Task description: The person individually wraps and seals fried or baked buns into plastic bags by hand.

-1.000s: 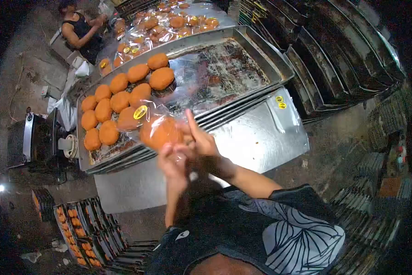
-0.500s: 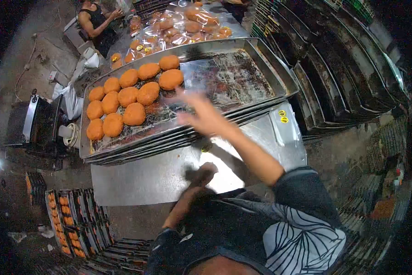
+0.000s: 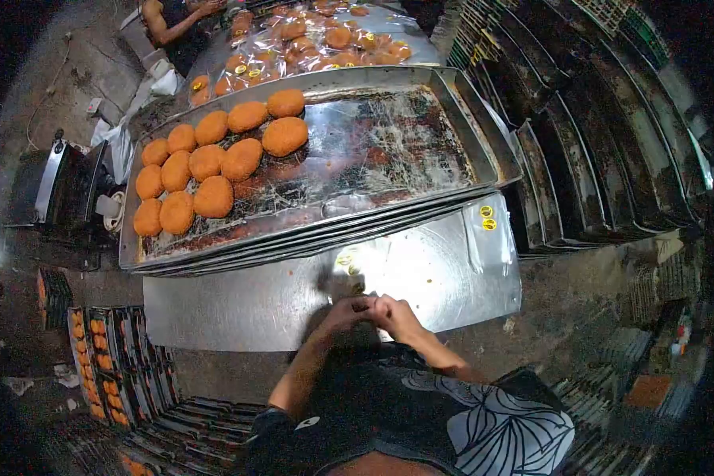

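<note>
Yellow stickers: they lie on the steel desk, just beyond the hands and near the front rim of the tray stack.
Left hand: low over the desk's near edge, fingers curled in and touching the right hand.
Right hand: knuckles up, fingertips bunched against the left.
Grip: both sets of fingers are pressed together where the hands meet. I cannot tell if they are pinching anything.
Tray: topmost of a stack on the desk, its right half bare and greasy.
Buns: eleven orange rounds cluster on the tray's left half.
Clear bags: flat on the desk's right end.
Bagged buns: piled behind the tray.
Another person: sits at the far left corner.
</note>
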The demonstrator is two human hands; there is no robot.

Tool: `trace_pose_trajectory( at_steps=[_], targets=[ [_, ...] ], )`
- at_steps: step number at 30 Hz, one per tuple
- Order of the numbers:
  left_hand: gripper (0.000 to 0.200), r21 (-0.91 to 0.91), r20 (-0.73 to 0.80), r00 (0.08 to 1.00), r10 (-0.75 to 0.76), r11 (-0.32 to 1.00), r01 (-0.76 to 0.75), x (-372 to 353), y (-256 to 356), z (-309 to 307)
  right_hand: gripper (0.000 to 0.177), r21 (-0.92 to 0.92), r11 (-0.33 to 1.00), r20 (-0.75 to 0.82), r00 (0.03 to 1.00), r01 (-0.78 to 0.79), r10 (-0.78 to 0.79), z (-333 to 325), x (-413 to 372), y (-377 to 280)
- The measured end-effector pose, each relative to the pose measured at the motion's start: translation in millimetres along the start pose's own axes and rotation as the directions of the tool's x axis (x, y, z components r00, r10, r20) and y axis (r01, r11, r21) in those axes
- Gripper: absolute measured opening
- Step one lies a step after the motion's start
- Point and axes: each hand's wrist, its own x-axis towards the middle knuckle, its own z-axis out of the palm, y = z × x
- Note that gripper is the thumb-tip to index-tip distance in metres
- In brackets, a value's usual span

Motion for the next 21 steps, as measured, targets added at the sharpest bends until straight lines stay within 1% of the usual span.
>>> trace_pose_trajectory(
  at_steps=[1,2,3,5,6,7,8,9,10,11,12,13,14,15,16,17,18,19,20,21],
  targets=[
    [0.021,-0.232,-0.001,0.999,0.037,0.972,-0.036,-13,33,-1,0.019,0.015,0.996,-0.100,0.991,-0.089,0.090,8,0,6],
    [0.020,-0.298,-0.055,0.995,0.078,0.950,-0.091,-15,35,-1,0.025,0.205,0.979,-0.140,0.989,-0.020,0.050,23,6,28],
    [0.020,-0.298,-0.050,0.995,0.083,0.950,-0.095,-12,28,-6,0.025,0.200,0.980,-0.146,0.988,-0.020,0.050,26,6,24],
    [0.019,0.003,-0.135,0.968,0.212,0.977,-0.214,-5,6,-23,0.024,0.277,0.949,-0.125,0.974,-0.151,0.191,25,7,2],
    [0.016,-0.086,-0.081,0.985,0.152,0.983,-0.159,-13,14,-28,0.020,0.122,0.978,-0.150,0.971,-0.170,0.187,18,2,-23],
    [0.016,-0.090,-0.086,0.984,0.159,0.982,-0.167,-15,11,-25,0.020,0.114,0.980,-0.149,0.972,-0.166,0.182,23,2,-23],
    [0.014,-0.032,-0.143,0.965,0.219,0.974,-0.225,-16,8,-16,0.019,-0.093,0.988,-0.228,0.969,-0.121,0.097,28,1,-22],
    [0.013,0.027,-0.196,0.940,0.278,0.960,-0.278,-19,12,-12,0.017,-0.298,0.950,-0.287,0.958,-0.088,-0.001,31,0,-26],
    [0.009,-0.058,-0.221,0.960,0.174,0.980,-0.191,-21,16,-16,0.015,-0.419,0.906,-0.264,0.963,-0.061,-0.057,30,0,-31],
    [0.009,-0.056,-0.219,0.959,0.182,0.979,-0.198,-22,22,-21,0.015,-0.424,0.904,-0.269,0.961,-0.060,-0.062,30,2,-37],
    [0.008,0.086,-0.417,0.848,0.326,0.943,-0.320,-30,44,-23,0.023,-0.020,0.969,-0.144,0.960,-0.246,0.240,25,5,-60],
    [0.008,0.247,-0.573,0.674,0.466,0.882,-0.400,-34,56,-24,0.031,0.346,0.821,0.094,0.887,-0.454,0.451,20,13,-74],
    [0.014,0.370,-0.508,0.597,0.621,0.783,-0.500,-35,57,-26,0.031,0.650,0.625,0.146,0.878,-0.432,0.455,21,33,-59],
    [0.014,0.528,-0.399,0.507,0.764,0.644,-0.554,-47,74,-26,0.032,0.867,0.338,0.199,0.876,-0.367,0.439,22,56,-45],
    [0.011,0.520,-0.378,0.508,0.774,0.632,-0.575,-53,84,-23,0.031,0.946,0.205,0.155,0.906,-0.251,0.395,-2,59,-127],
    [0.011,0.511,-0.358,0.509,0.783,0.621,-0.595,-56,88,-24,0.045,0.876,0.475,-0.064,0.958,-0.080,0.279,2,88,-99],
    [0.017,0.401,-0.473,0.614,0.632,0.775,-0.489,-54,80,-32,0.059,0.936,0.323,-0.154,0.988,0.139,0.023,9,98,-134],
    [0.025,0.325,-0.609,0.500,0.615,0.769,-0.550,-46,80,-45,0.066,0.991,0.038,-0.118,0.978,0.126,-0.172,16,110,-146],
    [0.027,-0.131,-0.792,0.477,0.380,0.659,-0.741,-40,88,-58,0.065,0.998,-0.066,-0.013,0.976,-0.002,-0.219,29,112,-157],
    [0.030,-0.486,-0.840,0.535,0.093,0.308,-0.818,-40,97,-72,0.063,0.977,-0.166,0.086,0.958,-0.135,-0.274,42,113,-164]
  ],
)
